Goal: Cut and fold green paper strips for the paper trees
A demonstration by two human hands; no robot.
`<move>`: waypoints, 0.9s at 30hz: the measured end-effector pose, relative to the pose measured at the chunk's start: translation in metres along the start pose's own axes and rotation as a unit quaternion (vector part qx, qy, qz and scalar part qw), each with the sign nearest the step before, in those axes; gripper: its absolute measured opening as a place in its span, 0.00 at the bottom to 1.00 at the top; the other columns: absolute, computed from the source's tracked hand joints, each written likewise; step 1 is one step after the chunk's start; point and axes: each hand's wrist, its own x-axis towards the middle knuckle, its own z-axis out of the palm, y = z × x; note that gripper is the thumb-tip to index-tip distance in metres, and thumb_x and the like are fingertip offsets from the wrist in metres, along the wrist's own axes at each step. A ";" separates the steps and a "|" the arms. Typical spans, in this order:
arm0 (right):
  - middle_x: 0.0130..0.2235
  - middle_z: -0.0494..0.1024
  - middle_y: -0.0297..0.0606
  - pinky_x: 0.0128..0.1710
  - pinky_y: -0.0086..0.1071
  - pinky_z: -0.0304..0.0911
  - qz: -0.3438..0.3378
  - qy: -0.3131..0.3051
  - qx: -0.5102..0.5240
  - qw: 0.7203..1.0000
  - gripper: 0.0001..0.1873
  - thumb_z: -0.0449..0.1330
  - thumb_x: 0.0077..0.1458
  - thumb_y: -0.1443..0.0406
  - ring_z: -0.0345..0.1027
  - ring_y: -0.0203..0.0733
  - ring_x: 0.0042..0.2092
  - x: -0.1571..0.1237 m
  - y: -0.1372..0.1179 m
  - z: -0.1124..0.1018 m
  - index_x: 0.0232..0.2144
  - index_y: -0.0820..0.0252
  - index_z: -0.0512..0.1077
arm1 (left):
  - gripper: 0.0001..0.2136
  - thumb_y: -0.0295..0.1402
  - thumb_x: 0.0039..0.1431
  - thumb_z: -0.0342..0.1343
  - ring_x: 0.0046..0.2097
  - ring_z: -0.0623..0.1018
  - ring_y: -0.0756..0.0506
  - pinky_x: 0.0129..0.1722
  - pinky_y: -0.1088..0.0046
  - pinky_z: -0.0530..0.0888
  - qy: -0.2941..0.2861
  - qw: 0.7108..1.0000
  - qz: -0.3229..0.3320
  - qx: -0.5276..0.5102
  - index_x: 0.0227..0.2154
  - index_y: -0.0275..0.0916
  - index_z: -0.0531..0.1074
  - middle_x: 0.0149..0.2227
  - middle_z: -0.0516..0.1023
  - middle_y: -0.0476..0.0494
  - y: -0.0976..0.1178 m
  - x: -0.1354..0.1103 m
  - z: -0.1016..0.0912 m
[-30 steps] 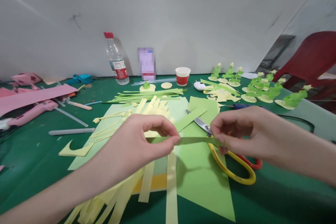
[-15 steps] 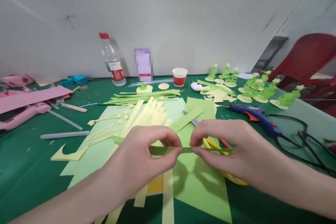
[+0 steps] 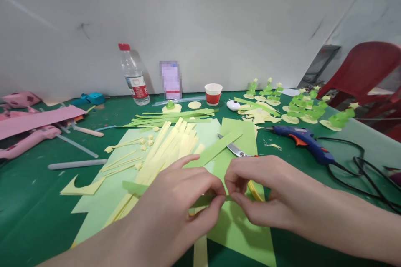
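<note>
A narrow green paper strip is stretched between my two hands, low over the papers. My left hand pinches it between thumb and index finger, and its far end sticks out past the knuckles on the left. Thumb and fingertips of my right hand close on the strip just beside the left fingertips. Beneath my hands lies a green paper sheet. Scissors rest on it, their yellow handles partly covered by my right hand. Another green strip lies across the sheet.
Pale yellow strips are heaped left of centre, with green strips behind. A blue glue gun and its cord lie right, near several green paper trees. A bottle, a phone and a paper cup stand by the wall.
Both hands have come lower and closer to me, still pinching the strip. My right fingers are more curled, and less of the strip shows on the right.
</note>
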 end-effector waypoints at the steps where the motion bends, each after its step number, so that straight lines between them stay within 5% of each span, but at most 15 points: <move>1: 0.20 0.62 0.27 0.21 0.21 0.49 0.010 -0.013 0.000 1.000 0.06 0.51 0.41 0.74 0.53 0.28 0.23 0.000 0.000 -0.002 0.19 0.60 0.60 | 0.08 0.25 0.55 0.48 0.21 0.70 0.55 0.50 0.68 0.68 -0.001 1.000 0.003 -0.002 0.22 0.38 0.67 0.21 0.73 0.57 0.000 0.001 -0.001; 9: 0.20 0.63 0.28 0.21 0.22 0.50 0.027 -0.026 0.029 0.999 0.05 0.50 0.38 0.73 0.54 0.28 0.23 0.000 0.004 -0.004 0.19 0.60 0.62 | 0.08 0.23 0.52 0.50 0.23 0.70 0.54 0.24 0.83 0.68 -0.004 0.999 -0.026 -0.035 0.22 0.37 0.70 0.20 0.73 0.54 0.000 0.002 -0.005; 18: 0.19 0.67 0.31 0.20 0.24 0.54 0.064 0.024 -0.031 0.997 0.05 0.51 0.45 0.67 0.59 0.31 0.22 0.003 0.029 -0.041 0.20 0.60 0.63 | 0.05 0.29 0.50 0.53 0.24 0.73 0.53 0.20 0.87 0.67 0.014 0.991 -0.131 -0.037 0.23 0.42 0.72 0.24 0.77 0.56 -0.012 0.008 -0.035; 22: 0.19 0.70 0.34 0.22 0.29 0.56 0.108 0.094 -0.113 0.983 0.11 0.50 0.48 0.61 0.63 0.36 0.22 0.003 0.045 -0.059 0.19 0.59 0.63 | 0.04 0.32 0.50 0.55 0.25 0.73 0.52 0.19 0.87 0.68 0.037 0.981 -0.189 -0.022 0.22 0.43 0.72 0.24 0.77 0.56 -0.016 0.011 -0.044; 27: 0.32 0.75 0.36 0.32 0.30 0.63 -0.019 0.211 -0.091 0.973 0.10 0.51 0.52 0.59 0.68 0.37 0.32 0.004 0.031 -0.047 0.28 0.58 0.68 | 0.05 0.30 0.50 0.53 0.24 0.73 0.53 0.18 0.86 0.67 0.017 0.986 -0.164 -0.037 0.22 0.42 0.72 0.23 0.76 0.55 -0.014 0.013 -0.034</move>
